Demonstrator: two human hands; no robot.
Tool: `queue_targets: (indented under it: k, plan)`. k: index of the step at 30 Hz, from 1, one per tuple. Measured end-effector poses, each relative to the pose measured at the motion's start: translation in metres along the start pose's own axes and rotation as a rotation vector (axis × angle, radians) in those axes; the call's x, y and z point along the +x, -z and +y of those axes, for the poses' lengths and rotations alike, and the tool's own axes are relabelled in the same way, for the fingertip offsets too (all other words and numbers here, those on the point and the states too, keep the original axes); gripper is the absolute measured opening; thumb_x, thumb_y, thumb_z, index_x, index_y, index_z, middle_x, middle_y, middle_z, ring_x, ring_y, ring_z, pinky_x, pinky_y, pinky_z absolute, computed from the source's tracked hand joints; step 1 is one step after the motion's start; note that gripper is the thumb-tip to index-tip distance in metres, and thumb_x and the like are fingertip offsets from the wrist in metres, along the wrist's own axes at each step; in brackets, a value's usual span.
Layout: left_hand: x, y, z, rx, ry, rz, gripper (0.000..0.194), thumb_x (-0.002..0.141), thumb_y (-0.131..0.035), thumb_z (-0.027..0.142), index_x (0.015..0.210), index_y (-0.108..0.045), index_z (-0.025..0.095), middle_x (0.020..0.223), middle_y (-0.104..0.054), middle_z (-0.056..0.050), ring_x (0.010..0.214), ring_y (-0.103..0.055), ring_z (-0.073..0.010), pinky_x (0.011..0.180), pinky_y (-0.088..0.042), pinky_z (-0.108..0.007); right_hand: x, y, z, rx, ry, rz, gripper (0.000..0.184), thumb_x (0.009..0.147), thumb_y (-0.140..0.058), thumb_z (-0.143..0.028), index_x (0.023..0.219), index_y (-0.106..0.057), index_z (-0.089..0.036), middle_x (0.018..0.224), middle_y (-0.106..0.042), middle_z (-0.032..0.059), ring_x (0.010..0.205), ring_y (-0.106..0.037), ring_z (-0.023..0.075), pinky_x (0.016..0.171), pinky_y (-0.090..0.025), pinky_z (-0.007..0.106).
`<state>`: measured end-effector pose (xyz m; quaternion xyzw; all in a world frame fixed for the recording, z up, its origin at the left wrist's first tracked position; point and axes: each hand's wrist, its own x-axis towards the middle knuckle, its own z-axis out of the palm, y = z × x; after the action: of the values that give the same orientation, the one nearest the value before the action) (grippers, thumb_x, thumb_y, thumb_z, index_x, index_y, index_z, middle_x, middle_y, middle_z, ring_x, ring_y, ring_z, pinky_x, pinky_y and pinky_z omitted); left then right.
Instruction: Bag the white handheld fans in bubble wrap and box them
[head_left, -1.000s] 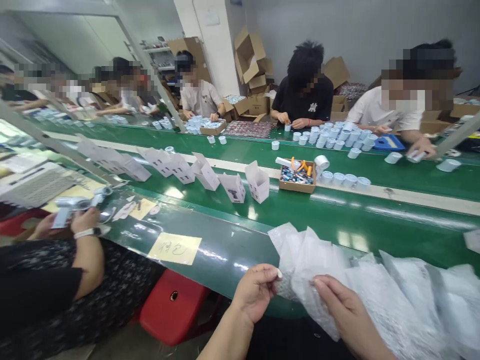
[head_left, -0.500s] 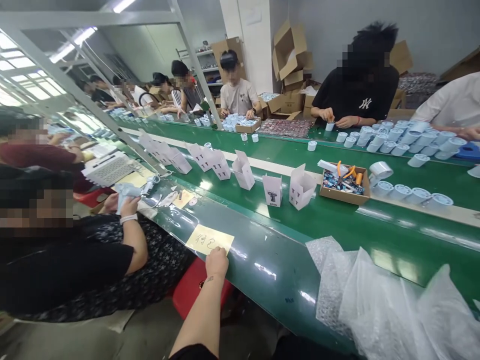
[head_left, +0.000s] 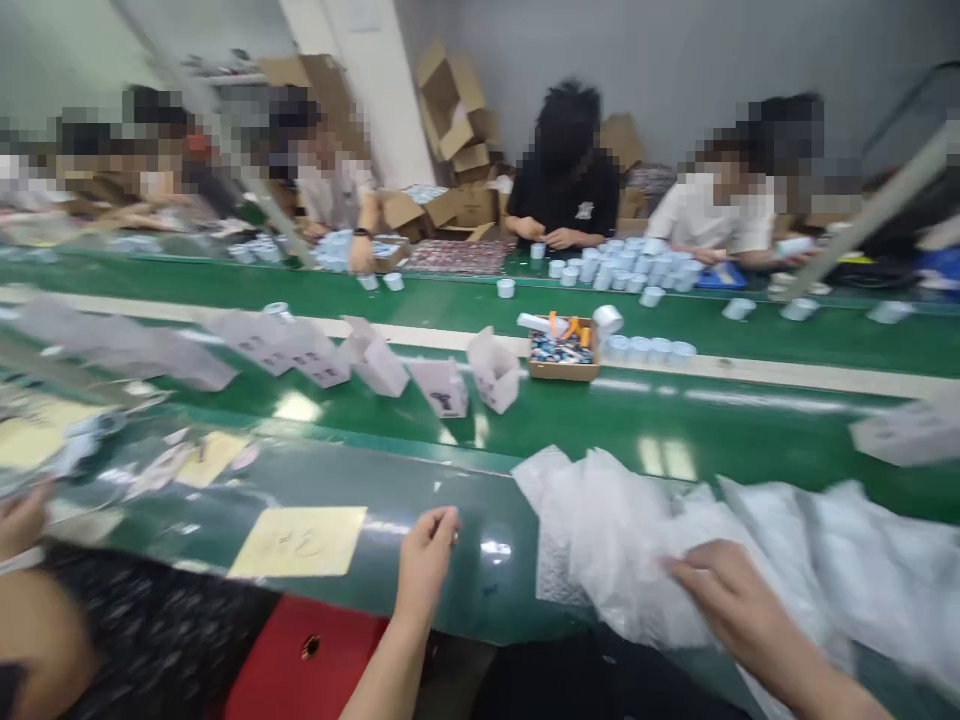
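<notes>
My left hand [head_left: 426, 560] is raised just above the near green work surface [head_left: 480, 590], thumb and fingers pressed together with nothing visible in them. To its left lies a yellow paper sheet [head_left: 300, 540] with handwriting, apart from the hand. My right hand [head_left: 739, 595] is over a pile of clear bubble-wrap bags [head_left: 622, 540], its fingertips pinched at the plastic of one bag; motion blurs the exact grip. More bags [head_left: 862, 560] spread out beyond it to the right.
Upright white printed boxes [head_left: 495, 372] stand on the green conveyor [head_left: 570, 420]. A cardboard tray [head_left: 564, 370] holds small parts and orange-handled pliers. Several light-blue cups [head_left: 637, 265] sit before co-workers opposite. A red stool [head_left: 300, 660] and a co-worker's hand [head_left: 26, 515] are at left.
The view has swung right. My left hand has left the yellow paper and moved right of it. My right hand has come into view at the bubble-wrap bags.
</notes>
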<state>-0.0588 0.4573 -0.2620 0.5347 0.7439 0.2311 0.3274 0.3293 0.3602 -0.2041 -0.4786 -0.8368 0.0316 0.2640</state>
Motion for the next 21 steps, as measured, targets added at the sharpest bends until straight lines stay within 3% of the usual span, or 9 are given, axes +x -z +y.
queue_targets:
  k: [3,5,7,9,11,13,17,19,21]
  plan:
    - [-0.035,-0.068,0.062,-0.188,-0.306,-0.37,0.043,0.087,-0.045,0.048,0.107,-0.066,0.017,0.094,-0.07,-0.009,0.084,-0.065,-0.021,0.077,-0.053,-0.033,-0.013,-0.018,-0.016,0.086,-0.079,-0.301,0.029,0.091,-0.043,-0.01,0.101,-0.065,-0.025,0.082,-0.066,0.0029,0.078,-0.06,0.0182,0.077,-0.05,0.036]
    - [-0.056,-0.101,0.091,-0.028,-0.554,-0.526,0.043,0.083,-0.057,0.042,0.121,-0.062,0.023,0.122,-0.062,-0.013,0.111,-0.059,-0.027,0.093,-0.049,-0.04,-0.026,-0.025,-0.021,0.145,-0.163,-0.408,0.024,0.092,-0.047,-0.016,0.103,-0.064,-0.028,0.091,-0.066,0.0024,0.089,-0.061,0.0191,0.087,-0.049,0.038]
    - [-0.069,-0.123,0.109,0.275,-0.759,-0.573,0.052,0.078,-0.067,0.036,0.129,-0.057,0.028,0.143,-0.046,-0.014,0.129,-0.044,-0.0349,0.103,-0.04,-0.05,-0.044,-0.027,-0.017,0.103,-0.304,-0.31,0.024,0.091,-0.05,-0.022,0.111,-0.063,-0.028,0.105,-0.065,0.0059,0.103,-0.058,0.0224,0.095,-0.047,0.04]
    - [-0.075,-0.136,0.118,0.549,-0.876,-0.56,0.057,0.078,-0.07,0.031,0.132,-0.054,0.029,0.151,-0.035,-0.016,0.136,-0.034,-0.0398,0.105,-0.035,-0.057,-0.063,-0.027,-0.005,-0.067,-0.543,-0.116,0.032,0.088,-0.054,-0.025,0.119,-0.059,-0.023,0.12,-0.058,0.0132,0.115,-0.052,0.0304,0.097,-0.045,0.049]
    - [-0.075,-0.144,0.126,0.723,-0.905,-0.488,0.056,0.081,-0.067,0.028,0.134,-0.052,0.026,0.155,-0.026,-0.017,0.14,-0.027,-0.0407,0.106,-0.032,-0.06,-0.078,-0.029,0.009,-0.233,-0.787,-0.028,0.046,0.082,-0.06,-0.024,0.127,-0.055,-0.019,0.132,-0.049,0.02,0.122,-0.046,0.0405,0.095,-0.043,0.059]
    - [-0.075,-0.149,0.135,0.789,-0.917,-0.413,0.055,0.084,-0.064,0.031,0.136,-0.049,0.024,0.157,-0.019,-0.017,0.143,-0.019,-0.0401,0.109,-0.028,-0.061,-0.085,-0.033,0.021,-0.214,-0.912,-0.083,0.055,0.077,-0.061,-0.018,0.131,-0.053,-0.015,0.139,-0.041,0.0243,0.124,-0.043,0.046,0.092,-0.043,0.062]
    - [-0.068,-0.158,0.16,0.842,-1.054,-0.502,0.059,0.081,-0.067,0.032,0.137,-0.048,0.031,0.159,-0.013,-0.01,0.145,-0.004,-0.0397,0.111,-0.01,-0.068,-0.077,-0.042,0.028,0.061,-0.916,-0.155,0.041,0.084,-0.045,-0.01,0.122,-0.059,-0.013,0.124,-0.056,0.0206,0.106,-0.061,0.034,0.087,-0.051,0.047]
    - [-0.059,-0.159,0.168,0.938,-0.952,-0.589,0.067,0.071,-0.077,0.032,0.133,-0.052,0.034,0.159,-0.015,-0.009,0.143,-0.002,-0.044,0.108,-0.005,-0.072,-0.064,-0.051,0.028,0.119,-0.906,-0.126,0.038,0.089,-0.039,-0.012,0.121,-0.06,-0.015,0.115,-0.061,0.0156,0.104,-0.063,0.0271,0.091,-0.051,0.039]
    - [-0.049,-0.156,0.171,1.008,-0.721,-0.652,0.076,0.063,-0.082,0.033,0.132,-0.053,0.037,0.158,-0.018,-0.011,0.141,-0.003,-0.0495,0.104,-0.007,-0.076,-0.049,-0.065,0.027,0.17,-0.893,-0.097,0.038,0.092,-0.036,-0.014,0.123,-0.058,-0.015,0.117,-0.061,0.0145,0.112,-0.06,0.0234,0.098,-0.047,0.034]
